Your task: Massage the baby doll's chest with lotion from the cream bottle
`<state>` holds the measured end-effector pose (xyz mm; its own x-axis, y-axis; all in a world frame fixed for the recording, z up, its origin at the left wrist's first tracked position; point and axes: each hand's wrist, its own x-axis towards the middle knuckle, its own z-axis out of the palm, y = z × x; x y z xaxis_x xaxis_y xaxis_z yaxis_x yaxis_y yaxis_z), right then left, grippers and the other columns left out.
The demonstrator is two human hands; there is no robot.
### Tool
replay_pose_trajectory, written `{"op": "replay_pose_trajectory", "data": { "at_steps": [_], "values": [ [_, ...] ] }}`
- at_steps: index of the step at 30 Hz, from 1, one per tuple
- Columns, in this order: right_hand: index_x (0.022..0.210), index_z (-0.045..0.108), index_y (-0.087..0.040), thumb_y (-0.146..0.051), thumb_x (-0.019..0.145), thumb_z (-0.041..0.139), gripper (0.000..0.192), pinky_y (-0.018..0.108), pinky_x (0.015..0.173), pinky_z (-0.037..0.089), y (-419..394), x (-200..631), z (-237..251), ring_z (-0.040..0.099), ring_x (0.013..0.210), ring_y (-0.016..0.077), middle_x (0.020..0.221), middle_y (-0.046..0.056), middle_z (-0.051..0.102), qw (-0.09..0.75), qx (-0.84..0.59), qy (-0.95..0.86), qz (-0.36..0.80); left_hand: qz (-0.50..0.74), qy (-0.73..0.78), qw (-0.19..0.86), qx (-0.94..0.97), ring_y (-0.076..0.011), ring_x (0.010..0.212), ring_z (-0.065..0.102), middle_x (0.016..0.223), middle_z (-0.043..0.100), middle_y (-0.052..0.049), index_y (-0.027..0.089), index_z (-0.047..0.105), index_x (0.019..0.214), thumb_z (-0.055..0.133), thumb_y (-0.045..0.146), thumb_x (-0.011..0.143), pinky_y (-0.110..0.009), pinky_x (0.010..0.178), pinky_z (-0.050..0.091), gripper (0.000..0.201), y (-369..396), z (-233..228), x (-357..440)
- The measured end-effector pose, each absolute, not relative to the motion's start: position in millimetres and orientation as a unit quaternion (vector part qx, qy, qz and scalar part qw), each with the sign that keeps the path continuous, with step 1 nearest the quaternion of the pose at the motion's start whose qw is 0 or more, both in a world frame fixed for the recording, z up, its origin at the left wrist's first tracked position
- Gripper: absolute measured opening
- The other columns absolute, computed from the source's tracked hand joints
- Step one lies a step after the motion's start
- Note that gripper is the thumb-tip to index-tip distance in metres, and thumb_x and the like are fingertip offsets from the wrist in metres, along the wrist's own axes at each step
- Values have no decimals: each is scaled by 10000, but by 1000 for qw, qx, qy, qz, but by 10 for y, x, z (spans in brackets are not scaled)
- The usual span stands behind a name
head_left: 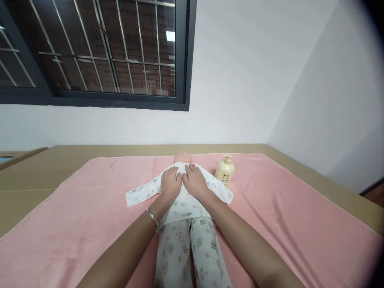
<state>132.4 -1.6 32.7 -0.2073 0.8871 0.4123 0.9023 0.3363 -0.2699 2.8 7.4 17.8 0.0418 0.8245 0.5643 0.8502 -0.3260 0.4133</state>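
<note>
A baby doll [187, 208] in a white long-sleeved top and matching trousers with a green print lies stretched out on a pink sheet. Its bald head [183, 157] points away from me, and its sleeves spread to both sides. My left hand [171, 183] lies flat on the left of the doll's upper body, with a silver bangle at the wrist. Beside it, my right hand [195, 182] rests flat on the right half, the two thumbs close together. Whether the doll's front or back is up, I cannot tell. No object is in either hand.
A cream pump bottle [225, 171] stands on the pink sheet [99, 224], just beyond the doll's right-side sleeve. Under the sheet is a tan surface [72, 160] that reaches the white wall [234, 80]. A dark-framed window [183, 60] with metal bars is above at the left.
</note>
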Motion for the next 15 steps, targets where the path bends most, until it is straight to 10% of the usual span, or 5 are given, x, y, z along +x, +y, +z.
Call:
{"op": "replay_pose_trajectory", "data": {
  "at_steps": [15],
  "values": [
    [1370, 476, -77, -284, 960, 360, 474, 438, 1102, 271, -163, 1296, 507, 376, 1353, 298, 1422, 214, 460, 231, -576, -784, 17, -433, -557, -10, -709, -286, 1079, 584, 1113, 687, -134, 124, 668, 1077, 423, 245, 872, -452, 994, 425, 341, 126, 130, -12]
  ]
}}
